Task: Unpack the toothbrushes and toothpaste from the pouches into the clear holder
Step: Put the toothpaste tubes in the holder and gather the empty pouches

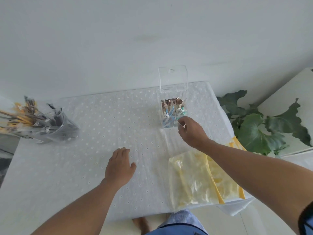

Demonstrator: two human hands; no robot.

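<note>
Clear holder (pixel 172 114): worktop (pixel 84 167) 1 o'clock, lid up, toothbrushes (pixel 171 103) and toothpaste tubes (pixel 169 114) inside | Right hand (pixel 191 131): at holder's 5 o'clock corner, grip pinched, contents indiscernible | Left hand (pixel 119 167): flat, open, centre | Yellow pouches (pixel 199 177): 4 o'clock, beneath right forearm.

Holder (pixel 172 114) contents too small

Two hands (pixel 119 164), two yellow pouches (pixel 191 180), one clear holder (pixel 173 106)
</note>
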